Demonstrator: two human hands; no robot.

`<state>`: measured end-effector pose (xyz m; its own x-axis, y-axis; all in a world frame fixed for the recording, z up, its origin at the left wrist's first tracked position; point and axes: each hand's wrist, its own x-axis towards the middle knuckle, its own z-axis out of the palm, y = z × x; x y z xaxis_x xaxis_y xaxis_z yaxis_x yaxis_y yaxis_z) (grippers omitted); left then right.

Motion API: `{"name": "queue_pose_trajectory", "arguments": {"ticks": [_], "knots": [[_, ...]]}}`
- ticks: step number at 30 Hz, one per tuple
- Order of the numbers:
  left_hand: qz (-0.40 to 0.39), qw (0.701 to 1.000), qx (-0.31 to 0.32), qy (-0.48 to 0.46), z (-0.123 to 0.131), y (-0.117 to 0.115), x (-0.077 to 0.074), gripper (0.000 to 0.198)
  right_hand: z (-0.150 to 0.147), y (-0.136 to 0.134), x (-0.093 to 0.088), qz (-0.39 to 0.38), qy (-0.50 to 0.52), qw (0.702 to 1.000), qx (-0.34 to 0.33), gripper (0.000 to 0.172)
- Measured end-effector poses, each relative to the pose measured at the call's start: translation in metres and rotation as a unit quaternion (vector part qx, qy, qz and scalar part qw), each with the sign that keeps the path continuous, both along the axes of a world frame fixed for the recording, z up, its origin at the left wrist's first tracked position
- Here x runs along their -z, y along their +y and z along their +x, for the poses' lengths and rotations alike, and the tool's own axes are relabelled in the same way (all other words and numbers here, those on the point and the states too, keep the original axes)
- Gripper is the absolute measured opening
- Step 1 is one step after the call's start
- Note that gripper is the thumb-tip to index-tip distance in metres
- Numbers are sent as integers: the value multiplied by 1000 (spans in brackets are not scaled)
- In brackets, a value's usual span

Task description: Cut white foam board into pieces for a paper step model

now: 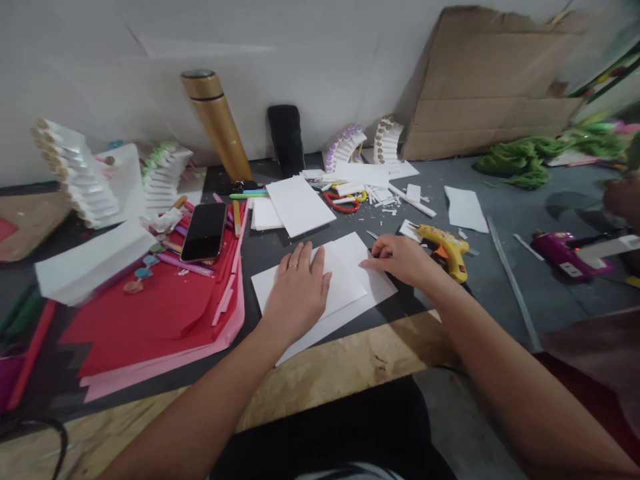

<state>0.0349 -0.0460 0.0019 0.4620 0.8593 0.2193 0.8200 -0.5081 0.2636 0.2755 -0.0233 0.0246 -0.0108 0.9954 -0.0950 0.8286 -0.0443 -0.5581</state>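
My left hand (299,293) lies flat with its fingers stretched over a smaller white sheet of paper (345,283). That sheet rests on a larger white sheet (310,339) near the table's front edge. At the papers' right side, my right hand (403,259) has its fingers curled together, with the fingertips by the larger sheet's edge. What they hold, if anything, is hidden; a thin pointed tip (371,235) shows just beyond them. A yellow glue gun (443,248) lies right beside my right hand.
Red and pink paper (150,300) with a phone (204,231) on top lies left. Behind are white sheets (301,205), red-handled scissors (343,203) among paper scraps, and a gold flask (220,127). Right are a ruler (513,280), a purple glue gun (573,255) and another person's hand (623,200).
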Motion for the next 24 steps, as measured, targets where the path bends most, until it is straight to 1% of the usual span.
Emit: {"name": "queue_pose_trajectory", "arguments": {"ticks": [3, 6, 8, 13, 14, 16, 17, 19, 21, 24], "knots": [[3, 1000, 0, 11, 0, 0, 0, 54, 4, 7, 7, -37, 62, 997, 3, 31], [8, 1000, 0, 14, 0, 0, 0, 54, 6, 9, 13, -61, 120, 990, 33, 29], [11, 1000, 2, 9, 0, -1, 0, 54, 4, 7, 13, -53, 117, 991, 46, 28], [28, 999, 6, 19, -1, 0, 0, 53, -4, -4, 2, -22, 28, 999, 31, 35], [34, 999, 6, 23, -1, 0, -1, 52, -4, -7, 1, -22, 31, 999, 24, 36], [47, 999, 2, 20, -1, 0, -1, 51, -3, -13, 1, -29, 91, 995, 27, 36], [52, 999, -3, 15, -1, 0, -2, 51, -2, -16, 1, -36, 140, 989, 40, 35], [56, 998, -10, 0, -2, 0, -3, 51, 0, -21, 1, -45, 248, 964, 84, 36], [60, 998, -12, -19, -3, 0, -4, 53, 0, -25, -1, -51, 349, 928, 121, 40], [66, 996, -17, -48, -6, -1, -8, 54, -6, -28, -4, -73, 478, 862, 153, 45]]}}
